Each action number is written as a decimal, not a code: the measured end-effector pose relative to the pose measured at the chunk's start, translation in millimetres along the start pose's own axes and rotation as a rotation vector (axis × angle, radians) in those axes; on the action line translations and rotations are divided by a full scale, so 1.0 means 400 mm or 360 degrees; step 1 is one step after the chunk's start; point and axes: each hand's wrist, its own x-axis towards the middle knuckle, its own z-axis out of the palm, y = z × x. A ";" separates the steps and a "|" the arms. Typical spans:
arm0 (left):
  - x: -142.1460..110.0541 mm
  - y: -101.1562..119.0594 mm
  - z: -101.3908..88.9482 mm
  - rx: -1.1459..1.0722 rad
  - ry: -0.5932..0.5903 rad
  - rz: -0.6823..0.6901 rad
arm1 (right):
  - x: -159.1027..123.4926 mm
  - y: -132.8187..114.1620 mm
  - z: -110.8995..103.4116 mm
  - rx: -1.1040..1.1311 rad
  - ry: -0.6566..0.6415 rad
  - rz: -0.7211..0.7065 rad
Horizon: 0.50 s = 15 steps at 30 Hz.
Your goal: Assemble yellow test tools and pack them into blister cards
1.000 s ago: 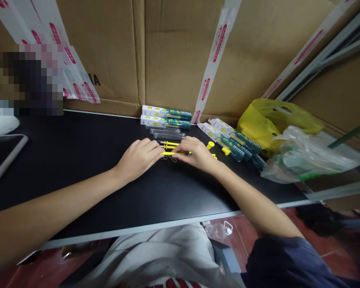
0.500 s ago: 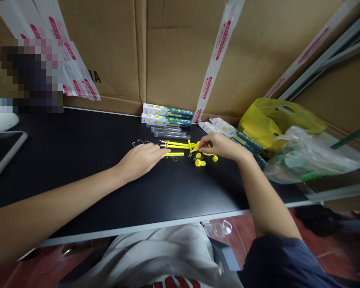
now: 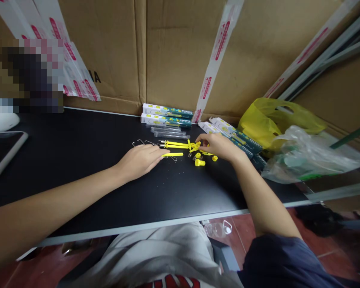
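Observation:
My left hand point(image 3: 141, 161) is closed on a yellow plastic rod point(image 3: 174, 154), which sticks out to the right past the fingertips. Bent metal wires point(image 3: 139, 142) lie behind and beneath that hand. Two yellow rods with metal tips point(image 3: 177, 145) rest on the table just beyond. My right hand point(image 3: 215, 145) is over a heap of small yellow plastic parts point(image 3: 194, 146), thumb and fingers curved apart among the pieces; whether it grips one is unclear. A yellow bolt-shaped piece point(image 3: 199, 163) and small metal bits point(image 3: 190, 155) lie nearer to me.
Two printed boxes point(image 3: 167, 120) stand at the back, with clear plastic tubes point(image 3: 171, 135) before them. More boxes point(image 3: 231, 134), a yellow bag point(image 3: 258, 120) and a clear bag point(image 3: 300, 160) are at right. A tablet point(image 3: 6, 154) lies left on the black table point(image 3: 156, 200).
My right hand has shifted slightly left, its thumb and fingers now wider apart over the yellow parts. The left hand stays nearly in place with the rod.

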 end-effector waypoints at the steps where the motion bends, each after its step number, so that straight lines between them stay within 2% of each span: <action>1: 0.000 0.000 0.000 -0.0002 -0.0002 -0.0006 | 0.002 -0.004 0.003 -0.0024 -0.0007 0.0008; 6: -0.001 0.001 -0.001 -0.0001 -0.0003 -0.0016 | 0.010 -0.009 0.016 -0.0070 -0.0026 0.0028; 9: -0.001 0.000 -0.001 -0.0004 0.0012 -0.0008 | 0.011 -0.003 0.016 -0.0002 0.0044 0.0005; 12: -0.002 -0.001 0.001 -0.0048 -0.0004 -0.0045 | 0.008 -0.006 0.012 0.0381 0.0161 -0.0133; 15: -0.005 -0.002 0.004 -0.0104 -0.0027 -0.0132 | 0.002 -0.029 0.010 0.1001 0.0134 -0.0357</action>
